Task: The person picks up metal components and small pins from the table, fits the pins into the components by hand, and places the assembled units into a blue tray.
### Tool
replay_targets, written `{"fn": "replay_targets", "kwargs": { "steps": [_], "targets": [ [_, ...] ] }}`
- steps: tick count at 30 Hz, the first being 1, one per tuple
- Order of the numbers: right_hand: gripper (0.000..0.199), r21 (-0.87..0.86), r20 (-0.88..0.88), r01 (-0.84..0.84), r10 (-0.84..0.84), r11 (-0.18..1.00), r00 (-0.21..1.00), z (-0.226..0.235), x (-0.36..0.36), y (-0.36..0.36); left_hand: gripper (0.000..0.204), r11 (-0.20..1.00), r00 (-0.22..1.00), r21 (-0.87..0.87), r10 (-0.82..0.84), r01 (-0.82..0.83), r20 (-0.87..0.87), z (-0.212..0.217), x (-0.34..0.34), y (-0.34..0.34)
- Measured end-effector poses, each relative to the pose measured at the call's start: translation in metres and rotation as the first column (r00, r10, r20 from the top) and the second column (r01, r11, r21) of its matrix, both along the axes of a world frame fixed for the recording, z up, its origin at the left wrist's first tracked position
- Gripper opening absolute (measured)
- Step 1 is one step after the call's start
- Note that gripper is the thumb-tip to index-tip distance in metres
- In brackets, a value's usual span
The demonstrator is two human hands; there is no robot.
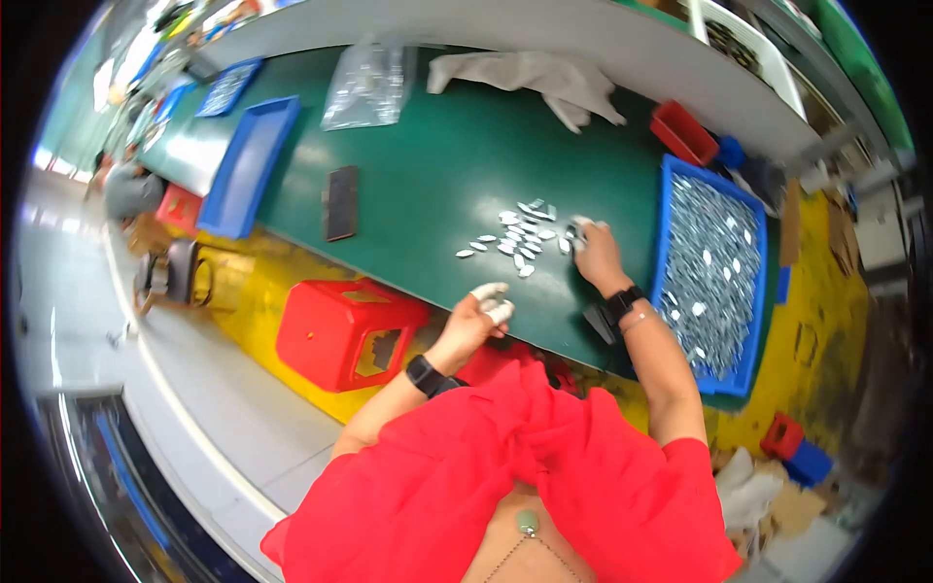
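Note:
A loose pile of small shiny metal pieces, pointed-oval in outline, lies on the green tabletop. At the table's near edge, my left hand has its white-covered fingertips curled together. A greyish bit shows between them, too small to name. My right hand reaches to the right side of the pile. Its covered fingertips are drawn together at the outermost pieces, and what they grip is hard to make out. Beside that hand, a blue tray holds a mass of similar metal pieces.
A dark phone-like slab lies left of the pile. Farther off are a clear plastic bag, a whitish cloth, a red bin and a shallow blue tray. A red stool stands by the table's front edge.

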State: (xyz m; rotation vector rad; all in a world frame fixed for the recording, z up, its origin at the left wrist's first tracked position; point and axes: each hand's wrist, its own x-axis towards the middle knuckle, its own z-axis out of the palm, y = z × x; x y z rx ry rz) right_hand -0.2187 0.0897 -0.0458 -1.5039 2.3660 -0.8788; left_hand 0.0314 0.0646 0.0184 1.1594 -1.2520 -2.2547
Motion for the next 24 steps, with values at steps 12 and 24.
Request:
{"fn": "replay_targets", "kwargs": {
  "steps": [12, 24],
  "targets": [
    [0.012, -0.165, 0.285, -0.047, 0.093, 0.985, 0.954, 0.052, 0.063, 0.003, 0.03, 0.999, 0.995, -0.041, -0.013, 0.009, -0.096, -0.012, 0.048, -0.027],
    [0.012, -0.17, 0.37, -0.182, 0.234, 0.968, 0.899, 0.11, 0.191, -0.014, 0.038, 0.981, 0.883, -0.03, -0.187, 0.193, -0.431, -0.014, 0.071, -0.064]
  ]
}}
